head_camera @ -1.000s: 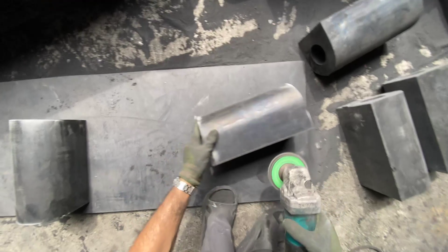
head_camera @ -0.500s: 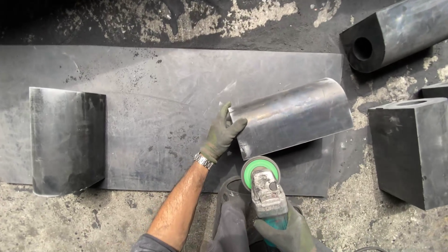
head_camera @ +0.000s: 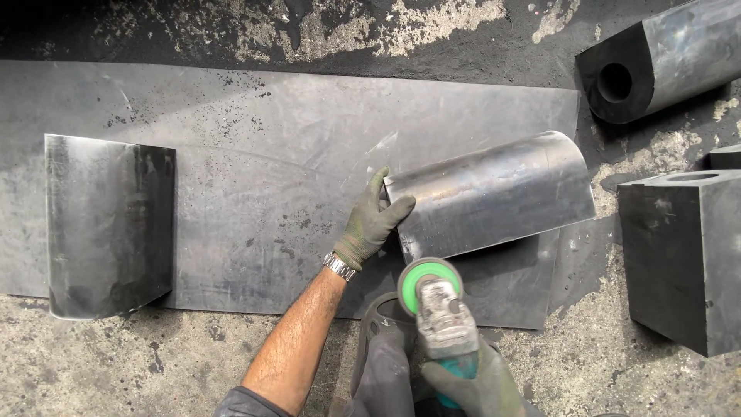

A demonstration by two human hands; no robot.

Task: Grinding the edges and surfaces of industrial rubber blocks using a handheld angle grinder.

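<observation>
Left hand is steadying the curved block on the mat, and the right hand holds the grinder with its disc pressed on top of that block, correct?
Not quite. The left hand does grip the curved block on the mat, and the right hand holds the grinder, but the head view shows its disc just below the block's near edge, not on top.

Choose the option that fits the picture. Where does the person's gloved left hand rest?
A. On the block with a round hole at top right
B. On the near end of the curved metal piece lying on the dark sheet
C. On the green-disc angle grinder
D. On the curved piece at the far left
B: the left hand grips the end of the curved metal piece on the dark sheet, while the right hand holds the angle grinder.
</observation>
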